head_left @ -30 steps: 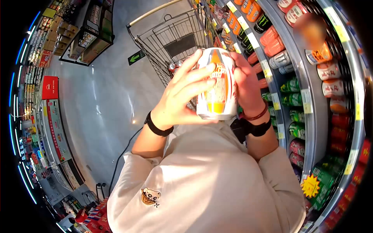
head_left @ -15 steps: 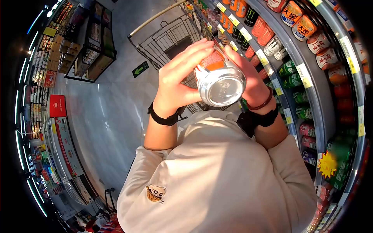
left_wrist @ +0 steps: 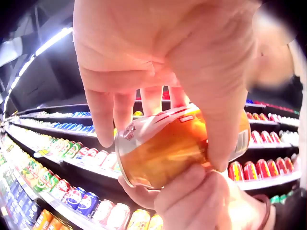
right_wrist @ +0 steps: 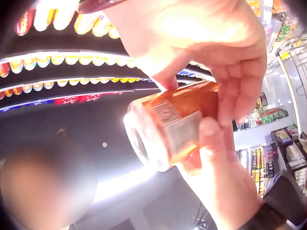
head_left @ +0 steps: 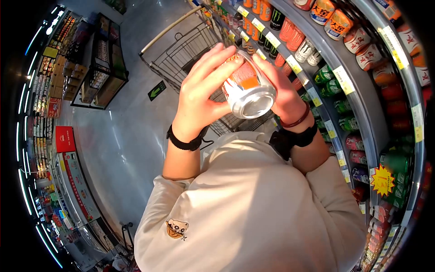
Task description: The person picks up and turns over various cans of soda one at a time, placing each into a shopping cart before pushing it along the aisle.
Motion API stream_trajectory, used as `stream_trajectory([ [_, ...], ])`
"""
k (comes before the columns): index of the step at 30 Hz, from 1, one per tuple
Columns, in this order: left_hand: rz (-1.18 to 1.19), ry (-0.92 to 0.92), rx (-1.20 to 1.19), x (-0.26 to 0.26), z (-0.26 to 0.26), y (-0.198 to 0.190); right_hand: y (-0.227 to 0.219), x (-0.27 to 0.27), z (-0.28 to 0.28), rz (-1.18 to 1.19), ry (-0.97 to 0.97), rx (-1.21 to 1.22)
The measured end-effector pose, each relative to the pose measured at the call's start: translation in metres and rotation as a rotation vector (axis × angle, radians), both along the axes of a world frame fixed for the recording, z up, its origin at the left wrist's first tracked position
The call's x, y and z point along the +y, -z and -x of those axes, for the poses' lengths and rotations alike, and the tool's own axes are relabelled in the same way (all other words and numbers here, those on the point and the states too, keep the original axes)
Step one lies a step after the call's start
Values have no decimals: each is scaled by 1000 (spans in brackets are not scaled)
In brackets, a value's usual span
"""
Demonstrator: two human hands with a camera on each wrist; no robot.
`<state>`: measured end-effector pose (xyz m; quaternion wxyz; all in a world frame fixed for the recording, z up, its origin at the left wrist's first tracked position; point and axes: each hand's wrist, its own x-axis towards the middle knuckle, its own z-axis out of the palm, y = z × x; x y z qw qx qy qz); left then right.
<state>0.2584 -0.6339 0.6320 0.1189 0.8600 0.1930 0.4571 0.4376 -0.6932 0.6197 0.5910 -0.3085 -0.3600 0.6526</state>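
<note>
An orange and white drink can [head_left: 248,86] is held up in front of the chest, tilted so its silver bottom faces the head camera. My left hand [head_left: 201,90] grips it from the left, with fingers over the upper side and the thumb low near the base. From the other side my right hand [head_left: 285,90] holds the can too. In the left wrist view the can [left_wrist: 163,148] lies between the fingers of both hands. Printed text and a pale label panel show on the can [right_wrist: 180,127] in the right wrist view.
A wire shopping cart [head_left: 181,50] stands just ahead, beyond the hands. Along the right run shelves [head_left: 362,90] of drink cans with price tags. A dark display rack [head_left: 99,68] stands on the left, across the floor [head_left: 118,136] with a green arrow sign [head_left: 157,91].
The can has tipped from nearly upright, side showing, to tilted with its bottom towards the head camera. Both hands have kept hold of it. The head view has shifted slightly.
</note>
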Motion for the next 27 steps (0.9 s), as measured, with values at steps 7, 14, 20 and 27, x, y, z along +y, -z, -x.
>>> stream_trajectory([
  [7,362,60,268,-8,-37,-4,14,-6,-47,-103,236,-54],
  [14,580,500,100,-16,-122,45,19,-47,-112,-225,464,-54],
  [20,420,591,-10,-21,-219,49,23,-83,-172,-241,848,-467],
  [27,281,587,-136,-28,-329,57,12,-102,-252,-145,1142,-1074],
])
